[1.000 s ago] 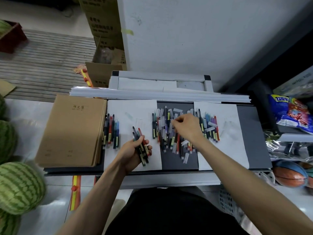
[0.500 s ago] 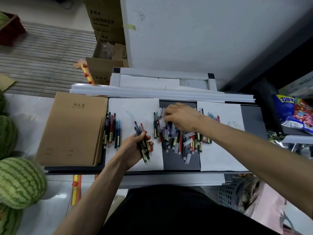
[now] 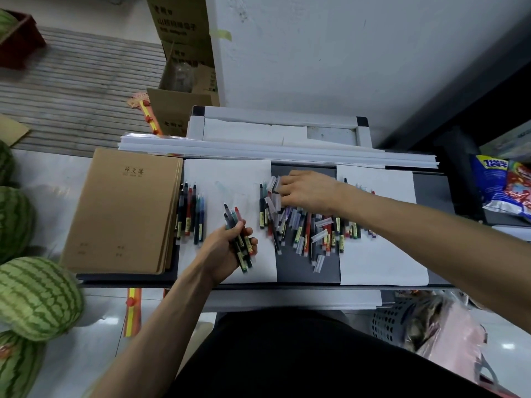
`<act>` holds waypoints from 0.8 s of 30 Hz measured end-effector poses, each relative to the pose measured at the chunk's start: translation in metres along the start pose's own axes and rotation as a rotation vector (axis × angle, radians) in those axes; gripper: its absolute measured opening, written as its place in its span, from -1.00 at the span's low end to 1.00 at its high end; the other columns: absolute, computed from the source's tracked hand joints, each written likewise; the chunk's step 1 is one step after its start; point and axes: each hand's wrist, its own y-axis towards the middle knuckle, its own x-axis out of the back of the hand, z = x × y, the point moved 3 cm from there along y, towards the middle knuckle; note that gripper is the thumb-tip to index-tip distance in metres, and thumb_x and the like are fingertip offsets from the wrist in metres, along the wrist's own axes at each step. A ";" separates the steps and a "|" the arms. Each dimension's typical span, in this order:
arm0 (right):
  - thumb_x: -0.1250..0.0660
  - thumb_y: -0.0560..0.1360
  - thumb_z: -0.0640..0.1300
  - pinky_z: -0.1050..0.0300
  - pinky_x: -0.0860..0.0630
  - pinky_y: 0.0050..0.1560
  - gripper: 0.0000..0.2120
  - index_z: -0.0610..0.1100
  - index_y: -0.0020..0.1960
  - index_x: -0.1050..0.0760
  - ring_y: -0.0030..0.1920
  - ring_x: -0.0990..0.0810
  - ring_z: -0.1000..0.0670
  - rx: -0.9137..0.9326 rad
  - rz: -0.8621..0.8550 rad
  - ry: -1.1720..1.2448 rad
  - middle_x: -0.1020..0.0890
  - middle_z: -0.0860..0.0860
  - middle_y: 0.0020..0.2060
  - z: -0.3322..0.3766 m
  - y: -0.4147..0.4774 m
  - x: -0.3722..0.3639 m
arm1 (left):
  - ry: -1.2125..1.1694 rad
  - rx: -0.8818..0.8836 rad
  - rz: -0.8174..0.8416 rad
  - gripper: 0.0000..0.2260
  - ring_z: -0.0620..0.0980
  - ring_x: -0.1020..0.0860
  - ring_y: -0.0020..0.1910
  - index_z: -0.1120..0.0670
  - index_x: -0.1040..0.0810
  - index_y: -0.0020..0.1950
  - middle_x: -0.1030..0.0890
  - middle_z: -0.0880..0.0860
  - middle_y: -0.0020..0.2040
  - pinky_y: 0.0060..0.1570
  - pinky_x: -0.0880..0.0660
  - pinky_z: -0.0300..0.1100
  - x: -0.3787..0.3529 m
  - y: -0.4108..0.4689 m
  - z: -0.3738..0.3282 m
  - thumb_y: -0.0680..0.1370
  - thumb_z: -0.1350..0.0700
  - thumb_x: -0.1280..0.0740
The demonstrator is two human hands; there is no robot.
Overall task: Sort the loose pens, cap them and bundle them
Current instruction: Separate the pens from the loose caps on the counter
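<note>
A heap of loose pens and clear caps lies across the dark desk surface between two white sheets. My left hand grips a bunch of several capped pens over the left white sheet. My right hand reaches over the far left part of the heap, its curled fingers down among clear caps; what they hold is hidden. A row of sorted pens lies beside the notebooks.
A stack of brown notebooks sits at the left of the desk. Watermelons lie on the floor to the left. White strips run along the back edge. Snack bags and a basket are at the right.
My right hand has moved left across the heap, from its middle to its far left end. My left hand has stayed put with the bunch of pens.
</note>
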 end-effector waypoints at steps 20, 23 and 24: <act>-0.18 0.58 0.01 0.11 -0.54 -0.29 -0.77 -0.10 -0.15 -0.44 -0.33 -0.52 0.00 -0.922 -0.106 1.153 -0.58 0.00 -0.28 0.058 -0.006 -0.011 | 0.064 -0.027 -0.043 -0.88 0.08 -0.61 -0.23 0.15 -0.50 0.13 -0.61 0.09 -0.18 -0.11 -0.56 0.00 0.002 0.003 0.003 0.74 0.16 -0.19; -0.27 0.47 0.12 0.02 -0.61 -0.17 -0.77 -0.05 -0.16 -0.49 -0.24 -0.61 -0.09 -1.021 -0.112 0.894 -0.59 0.00 -0.29 0.070 0.007 -0.017 | 0.096 -0.041 -0.044 -0.88 0.07 -0.61 -0.25 0.14 -0.50 0.13 -0.61 0.08 -0.18 -0.13 -0.54 0.00 0.001 0.000 0.003 0.74 0.16 -0.20; -0.30 0.46 0.13 0.03 -0.60 -0.21 -0.75 -0.05 -0.16 -0.49 -0.26 -0.60 -0.09 -1.037 -0.111 0.821 -0.56 0.02 -0.33 0.073 0.011 -0.019 | 0.100 -0.041 -0.049 -0.88 0.07 -0.61 -0.26 0.15 -0.51 0.14 -0.60 0.09 -0.18 -0.13 -0.53 0.00 0.001 -0.001 0.003 0.73 0.16 -0.20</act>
